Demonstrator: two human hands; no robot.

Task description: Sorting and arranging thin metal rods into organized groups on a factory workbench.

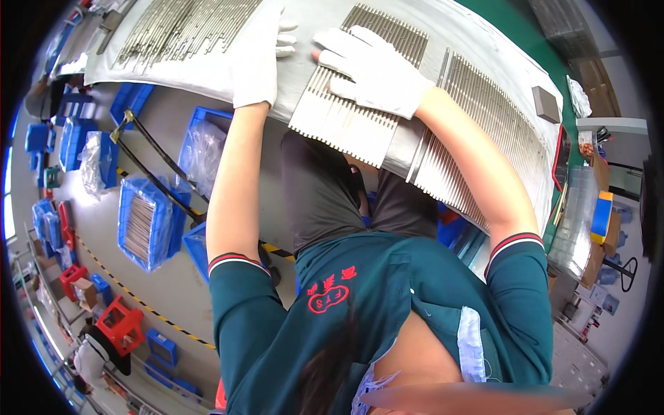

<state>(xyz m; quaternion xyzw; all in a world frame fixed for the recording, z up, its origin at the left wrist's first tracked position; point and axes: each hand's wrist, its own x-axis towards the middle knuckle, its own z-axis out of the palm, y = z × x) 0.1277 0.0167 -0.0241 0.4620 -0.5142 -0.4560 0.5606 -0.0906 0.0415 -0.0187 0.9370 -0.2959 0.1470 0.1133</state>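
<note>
Both my hands wear white gloves. My right hand lies spread across a row of thin metal rods on the cloth-covered table, palm down with its fingers apart. One fingertip shows bare through the glove. My left hand is over the table to the left, its fingers slightly bent and apart, with nothing visible in them. Just beyond it, at the far left, lies a looser batch of metal rods. A wide, even row of rods lies under and to the right of my right forearm.
A grey block sits near the table's right end. To the left on the floor stand blue crates, one a lined crate of rods, and a black-handled trolley. A red stool is farther back. My legs are against the table's near edge.
</note>
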